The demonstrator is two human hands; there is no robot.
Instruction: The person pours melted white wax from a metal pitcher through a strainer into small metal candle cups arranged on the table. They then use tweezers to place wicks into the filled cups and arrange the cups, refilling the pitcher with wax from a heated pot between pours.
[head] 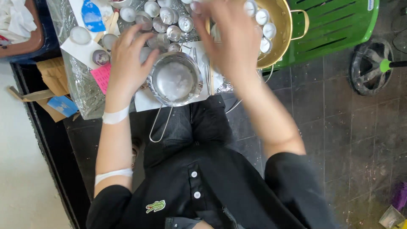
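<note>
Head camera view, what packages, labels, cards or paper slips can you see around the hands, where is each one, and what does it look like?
Pink paper slip: on the foil by the left hand, rectangular, bright pink.
Blue card: at the foil's lower left edge, small, tilted, blue and white.
Blue oval label: top left, on white paper, rounded, blue.
Brown cardboard pieces: left of the foil, flat, tan.
Right hand: blurred, none beside it.
</note>
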